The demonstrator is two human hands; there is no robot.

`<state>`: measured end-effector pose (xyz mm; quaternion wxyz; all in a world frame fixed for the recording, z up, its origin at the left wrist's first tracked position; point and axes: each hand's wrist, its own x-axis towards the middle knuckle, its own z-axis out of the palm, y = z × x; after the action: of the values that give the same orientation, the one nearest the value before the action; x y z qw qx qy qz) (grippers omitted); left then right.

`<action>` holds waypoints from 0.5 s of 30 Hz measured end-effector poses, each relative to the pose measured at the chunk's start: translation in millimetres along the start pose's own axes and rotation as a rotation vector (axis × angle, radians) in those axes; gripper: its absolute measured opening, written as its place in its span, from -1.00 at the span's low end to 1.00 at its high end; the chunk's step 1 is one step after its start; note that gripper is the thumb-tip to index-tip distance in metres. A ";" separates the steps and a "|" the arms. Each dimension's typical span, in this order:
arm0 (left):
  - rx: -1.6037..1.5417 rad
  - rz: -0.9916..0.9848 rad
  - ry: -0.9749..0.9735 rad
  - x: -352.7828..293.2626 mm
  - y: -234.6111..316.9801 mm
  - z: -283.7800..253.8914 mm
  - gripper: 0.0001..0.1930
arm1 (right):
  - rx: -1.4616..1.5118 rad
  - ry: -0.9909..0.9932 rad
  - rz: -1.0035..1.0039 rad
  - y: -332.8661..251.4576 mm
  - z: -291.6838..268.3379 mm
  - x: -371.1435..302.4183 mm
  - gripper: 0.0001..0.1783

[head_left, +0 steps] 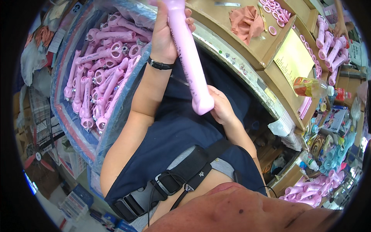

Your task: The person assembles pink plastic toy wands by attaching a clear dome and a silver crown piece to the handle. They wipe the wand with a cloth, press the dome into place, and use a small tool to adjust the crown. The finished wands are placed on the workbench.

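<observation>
The head view is taken from the wearer's head, facing steeply down and back enough to include the torso, which bears a black chest strap (185,172). The wide fisheye lens bends straight edges and leaves a dark circular border. The left hand (163,42) and right hand (221,105) lie at close range, the left near the upper edge. The upper edge crops the pink tube (189,58). A lined bin (58,104) occupies the left side; a workbench (247,73) curves along the right.

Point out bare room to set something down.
The cardboard tray has a bare patch left of the crumpled orange cloth, below the metal strip. Pink rings crowd its right side; pink wands fill the left bin.
</observation>
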<state>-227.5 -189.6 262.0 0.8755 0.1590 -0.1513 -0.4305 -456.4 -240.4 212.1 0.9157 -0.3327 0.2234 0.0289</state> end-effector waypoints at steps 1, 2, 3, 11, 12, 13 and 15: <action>0.144 0.063 0.107 -0.9 0.9 1.2 -0.43 | -0.010 0.045 -0.055 1.2 0.3 -0.1 -0.60; 0.289 0.123 0.216 -2.7 1.7 2.4 -0.47 | -0.034 0.152 -0.077 2.2 0.6 -0.7 -0.59; 0.432 0.189 0.377 -3.6 1.3 3.6 -0.52 | -0.016 0.127 -0.180 2.3 0.9 -2.2 -0.56; 0.421 0.220 0.281 -15.5 -6.3 8.7 -0.61 | 0.395 -0.226 0.032 0.1 -0.9 -8.4 -0.50; 0.449 0.191 0.272 -16.5 -6.6 8.1 -0.61 | 0.363 -0.209 0.055 0.8 -1.8 -9.8 -0.50; 0.474 0.170 0.279 -17.3 -8.1 7.1 -0.60 | 0.351 -0.205 0.049 2.2 -2.4 -11.2 -0.50; 0.495 0.145 0.264 -18.8 -11.8 3.0 -0.58 | 0.299 -0.187 0.035 6.0 -3.5 -14.0 -0.49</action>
<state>-248.0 -181.8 257.4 0.8507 0.4111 -0.1474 -0.2926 -471.5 -236.6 212.1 0.9711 -0.1849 0.1446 0.0421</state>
